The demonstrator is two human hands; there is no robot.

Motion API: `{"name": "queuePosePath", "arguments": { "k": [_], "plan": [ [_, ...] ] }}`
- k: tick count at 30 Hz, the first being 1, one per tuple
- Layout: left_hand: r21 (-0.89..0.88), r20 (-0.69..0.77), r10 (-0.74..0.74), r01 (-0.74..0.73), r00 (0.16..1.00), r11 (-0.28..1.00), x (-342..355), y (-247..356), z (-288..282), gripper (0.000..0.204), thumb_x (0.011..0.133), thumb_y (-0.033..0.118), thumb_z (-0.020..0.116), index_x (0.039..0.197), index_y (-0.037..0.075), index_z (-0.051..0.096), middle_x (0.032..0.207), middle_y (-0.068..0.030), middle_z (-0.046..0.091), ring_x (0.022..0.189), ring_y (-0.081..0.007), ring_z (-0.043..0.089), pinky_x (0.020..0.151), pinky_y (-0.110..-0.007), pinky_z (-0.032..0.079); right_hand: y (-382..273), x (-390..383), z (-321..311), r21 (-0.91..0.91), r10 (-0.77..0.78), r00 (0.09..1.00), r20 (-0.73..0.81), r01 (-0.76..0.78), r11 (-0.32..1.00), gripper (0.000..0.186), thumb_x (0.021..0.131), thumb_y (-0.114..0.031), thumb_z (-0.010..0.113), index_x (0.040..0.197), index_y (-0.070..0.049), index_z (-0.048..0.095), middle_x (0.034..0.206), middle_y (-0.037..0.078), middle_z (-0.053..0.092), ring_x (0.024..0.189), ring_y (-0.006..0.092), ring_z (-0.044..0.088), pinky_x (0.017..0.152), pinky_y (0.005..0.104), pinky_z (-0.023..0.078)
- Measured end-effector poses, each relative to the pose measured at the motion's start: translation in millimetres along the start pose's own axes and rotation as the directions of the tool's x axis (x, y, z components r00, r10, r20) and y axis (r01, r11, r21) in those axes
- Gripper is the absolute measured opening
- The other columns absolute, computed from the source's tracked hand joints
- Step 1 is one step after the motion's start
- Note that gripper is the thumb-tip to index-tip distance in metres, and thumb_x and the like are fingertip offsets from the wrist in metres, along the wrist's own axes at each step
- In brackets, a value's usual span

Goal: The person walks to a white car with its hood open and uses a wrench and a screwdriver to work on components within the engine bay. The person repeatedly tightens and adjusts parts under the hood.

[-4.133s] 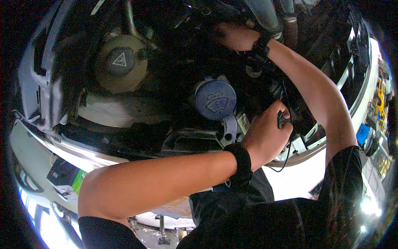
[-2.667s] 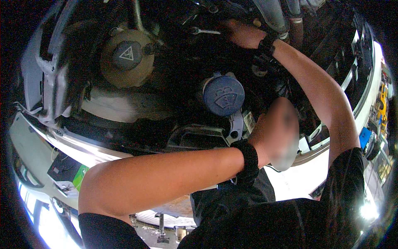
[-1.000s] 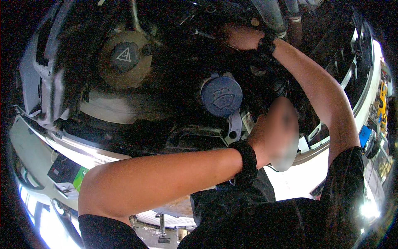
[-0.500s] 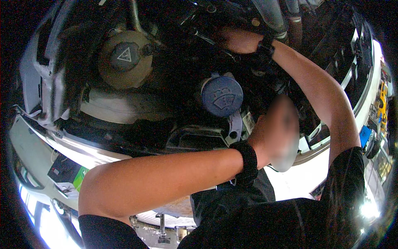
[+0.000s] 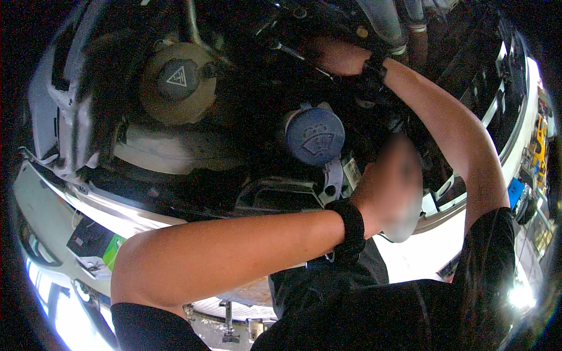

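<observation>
My right hand (image 5: 341, 57) reaches deep into the dark engine bay, a black band on its wrist. Its fingers are lost in shadow. Just to the left of it, a slim shiny metal rod (image 5: 290, 51) shows, perhaps a tool; whether the hand holds it is hidden. My left hand (image 5: 391, 190) is bent up at the front edge of the bay, blurred so that its fingers cannot be made out. Between the hands sits a blue washer-fluid cap (image 5: 315, 137) on its filler neck, close to the left hand.
A coolant tank (image 5: 153, 108) with a dark grey cap (image 5: 177, 80) stands at the left. Grey pipes (image 5: 383, 26) cross the top right. The car's white front edge (image 5: 126, 215) curves around the bay. A green box (image 5: 113, 251) lies beyond it at lower left.
My right hand has shifted slightly in the shadow, and the metal rod beside it shows more plainly. The left hand stays in place.
</observation>
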State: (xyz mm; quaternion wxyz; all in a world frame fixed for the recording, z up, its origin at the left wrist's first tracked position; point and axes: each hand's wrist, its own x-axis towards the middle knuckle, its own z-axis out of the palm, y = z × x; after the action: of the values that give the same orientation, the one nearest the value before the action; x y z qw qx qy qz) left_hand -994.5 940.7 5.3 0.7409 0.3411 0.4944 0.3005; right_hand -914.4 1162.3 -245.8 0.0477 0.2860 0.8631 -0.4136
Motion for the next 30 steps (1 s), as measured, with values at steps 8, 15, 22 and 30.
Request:
{"name": "queuePosePath", "arguments": {
  "k": [8, 15, 22, 30],
  "plan": [
    [-0.008, 0.102, -0.14, 0.142, 0.985, 0.99, 1, 7, -5, 0.024, 0.091, 0.012, 0.063, 0.112, 0.001, 0.058, 0.101, -0.0207, 0.065, 0.1, -0.0349, 0.066, 0.091, -0.042, 0.05, -14, -3, -22, -0.213, 0.145, 0.988, -0.052, -0.153, 0.965, 0.038, 0.1, -0.016, 0.056, 0.135, -0.003, 0.061, 0.128, 0.022, 0.067, 0.12, 0.0344, 0.065, 0.106, 0.0418, 0.05],
    [0.003, 0.065, -0.081, 0.081, 0.995, 0.997, -2, 11, -14, 0.024, 0.092, 0.012, 0.063, 0.112, 0.0, 0.057, 0.1, -0.0207, 0.065, 0.097, -0.0323, 0.066, 0.087, -0.041, 0.05, -46, 10, -32, -0.116, 0.109, 0.972, 0.207, -0.087, 0.989, 0.042, 0.096, -0.016, 0.058, 0.137, -0.007, 0.06, 0.129, 0.022, 0.066, 0.121, 0.0357, 0.064, 0.106, 0.0444, 0.049],
    [-0.023, 0.095, -0.128, 0.131, 0.987, 0.991, -1, 18, -17, 0.025, 0.092, 0.012, 0.063, 0.113, 0.001, 0.057, 0.097, -0.0199, 0.064, 0.094, -0.0302, 0.066, 0.085, -0.04, 0.05, -53, 4, -49, -0.189, 0.178, 0.984, 0.028, -0.169, 0.967, 0.043, 0.096, -0.012, 0.057, 0.138, -0.003, 0.059, 0.125, 0.023, 0.068, 0.119, 0.0351, 0.066, 0.103, 0.0438, 0.051],
    [-0.001, 0.067, -0.079, 0.08, 0.995, 0.997, -2, 16, -17, 0.025, 0.091, 0.012, 0.063, 0.113, 0.001, 0.057, 0.097, -0.0204, 0.064, 0.096, -0.0328, 0.066, 0.088, -0.042, 0.05, -35, 14, -30, -0.115, 0.088, 0.995, 0.037, -0.083, 0.99, 0.037, 0.102, -0.022, 0.051, 0.134, -0.006, 0.062, 0.123, 0.023, 0.068, 0.112, 0.0345, 0.067, 0.099, 0.0443, 0.052]
  ]
}}
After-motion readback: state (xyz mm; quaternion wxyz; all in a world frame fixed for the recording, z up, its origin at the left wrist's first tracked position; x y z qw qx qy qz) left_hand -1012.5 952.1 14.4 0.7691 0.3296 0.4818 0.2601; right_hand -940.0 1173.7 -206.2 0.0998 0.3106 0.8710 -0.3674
